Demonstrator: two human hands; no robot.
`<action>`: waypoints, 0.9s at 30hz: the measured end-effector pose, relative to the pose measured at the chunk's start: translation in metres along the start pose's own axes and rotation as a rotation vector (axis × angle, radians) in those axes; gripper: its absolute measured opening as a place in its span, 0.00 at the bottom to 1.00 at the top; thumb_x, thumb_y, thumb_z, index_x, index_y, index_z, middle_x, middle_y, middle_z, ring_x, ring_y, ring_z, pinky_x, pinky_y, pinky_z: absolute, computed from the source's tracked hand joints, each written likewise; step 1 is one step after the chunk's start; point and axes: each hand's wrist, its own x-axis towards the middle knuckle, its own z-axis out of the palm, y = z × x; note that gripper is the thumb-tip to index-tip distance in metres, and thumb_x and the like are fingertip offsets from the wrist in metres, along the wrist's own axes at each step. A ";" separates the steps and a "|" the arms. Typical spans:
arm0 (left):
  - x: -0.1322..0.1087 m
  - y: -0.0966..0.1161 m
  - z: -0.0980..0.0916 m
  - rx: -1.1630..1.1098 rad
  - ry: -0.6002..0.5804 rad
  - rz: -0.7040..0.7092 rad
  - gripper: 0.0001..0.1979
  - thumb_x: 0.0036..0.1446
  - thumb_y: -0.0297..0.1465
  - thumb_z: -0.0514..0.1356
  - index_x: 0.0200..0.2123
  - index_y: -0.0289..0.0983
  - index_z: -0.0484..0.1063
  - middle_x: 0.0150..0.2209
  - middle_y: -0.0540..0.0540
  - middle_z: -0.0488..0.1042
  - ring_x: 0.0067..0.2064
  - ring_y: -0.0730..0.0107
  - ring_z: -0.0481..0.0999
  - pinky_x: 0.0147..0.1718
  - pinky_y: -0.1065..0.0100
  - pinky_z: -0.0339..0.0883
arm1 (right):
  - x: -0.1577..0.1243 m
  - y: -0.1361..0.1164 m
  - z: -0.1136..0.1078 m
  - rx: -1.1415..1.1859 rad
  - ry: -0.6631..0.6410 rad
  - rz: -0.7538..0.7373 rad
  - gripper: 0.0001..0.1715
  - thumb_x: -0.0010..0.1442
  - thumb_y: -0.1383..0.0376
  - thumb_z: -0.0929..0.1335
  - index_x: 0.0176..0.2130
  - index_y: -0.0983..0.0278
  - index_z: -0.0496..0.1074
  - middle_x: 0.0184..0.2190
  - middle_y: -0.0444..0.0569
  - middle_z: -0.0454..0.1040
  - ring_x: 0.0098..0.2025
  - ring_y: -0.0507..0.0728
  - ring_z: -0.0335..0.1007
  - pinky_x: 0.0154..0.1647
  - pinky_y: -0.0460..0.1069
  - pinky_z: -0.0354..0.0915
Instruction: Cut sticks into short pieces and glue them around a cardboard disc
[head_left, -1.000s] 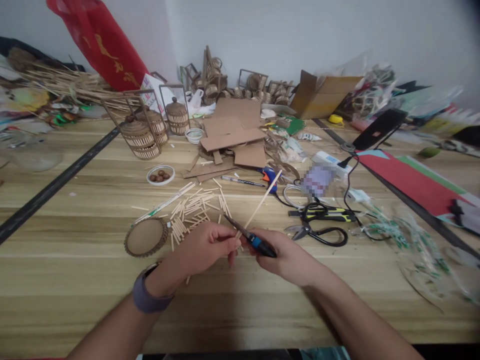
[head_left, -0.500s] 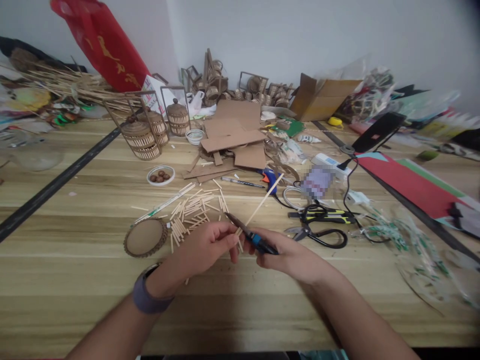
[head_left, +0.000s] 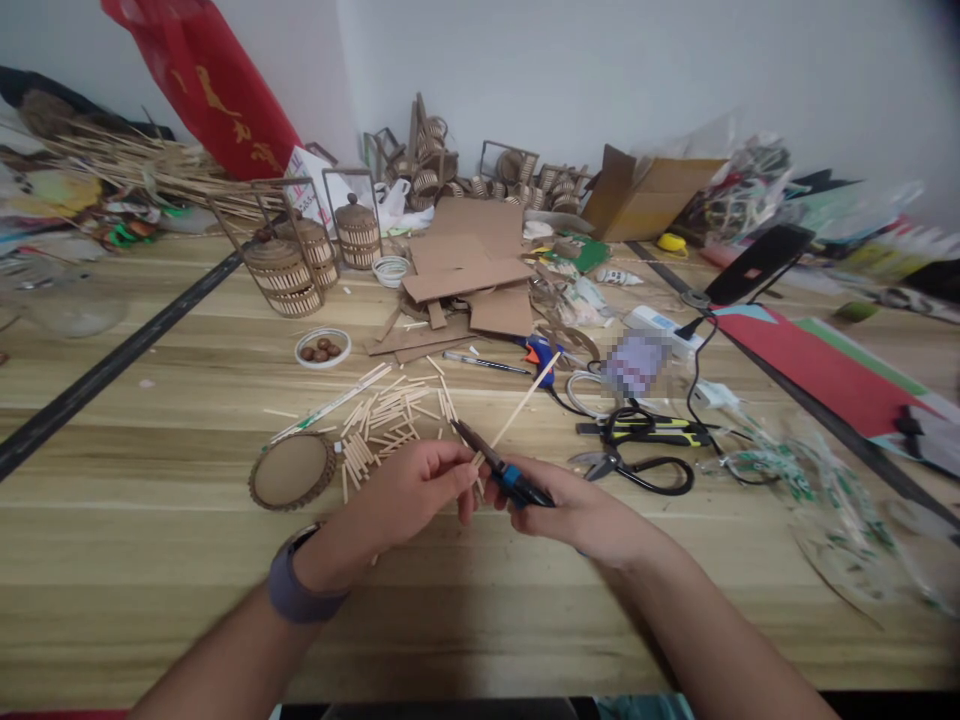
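My left hand point(head_left: 431, 490) pinches the lower end of a thin wooden stick point(head_left: 525, 400), which slants up to the right. Wrapped in my right hand point(head_left: 559, 500) are shears point(head_left: 514, 480) with black and blue handles. Their dark blades cross the stick close to my left fingertips; whether they are fully closed on it I cannot tell. Short cut sticks point(head_left: 390, 405) lie scattered just beyond my left hand. Left of them rests a round cardboard disc point(head_left: 292, 472) with a ridged brown rim.
A white ring-shaped dish point(head_left: 322, 348) holds several brown beads. Small lidded bamboo baskets point(head_left: 281, 275) stand behind it. Cardboard pieces point(head_left: 469, 270) are heaped mid-table. To the right lie a blue glue gun point(head_left: 541, 362), black-handled scissors point(head_left: 637, 470), a yellow-black cutter point(head_left: 667, 432) and cables.
The stick's upper tip has shifted slightly down and left. The shears' blade tip sits a little higher. Both hands stay almost in place.
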 end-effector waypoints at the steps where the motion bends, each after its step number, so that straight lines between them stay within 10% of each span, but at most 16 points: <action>1: 0.000 0.000 0.000 0.006 0.002 -0.004 0.17 0.63 0.34 0.53 0.23 0.36 0.70 0.30 0.47 0.77 0.34 0.68 0.75 0.36 0.69 0.66 | 0.000 0.000 0.000 -0.017 0.001 -0.007 0.16 0.46 0.69 0.66 0.39 0.64 0.69 0.34 0.45 0.68 0.38 0.55 0.63 0.39 0.49 0.60; 22: -0.001 -0.001 0.005 0.141 0.062 -0.015 0.12 0.64 0.35 0.50 0.31 0.36 0.69 0.23 0.53 0.70 0.26 0.72 0.68 0.29 0.71 0.61 | 0.003 0.005 0.007 -0.431 0.199 -0.122 0.13 0.47 0.74 0.62 0.34 0.63 0.69 0.28 0.42 0.68 0.31 0.53 0.63 0.33 0.46 0.59; 27: -0.003 0.004 -0.002 0.142 0.246 0.046 0.13 0.65 0.36 0.49 0.30 0.37 0.67 0.22 0.53 0.66 0.28 0.71 0.69 0.32 0.70 0.62 | 0.004 0.004 0.002 -0.408 0.239 -0.176 0.17 0.52 0.69 0.65 0.44 0.63 0.69 0.38 0.47 0.73 0.39 0.56 0.68 0.41 0.49 0.63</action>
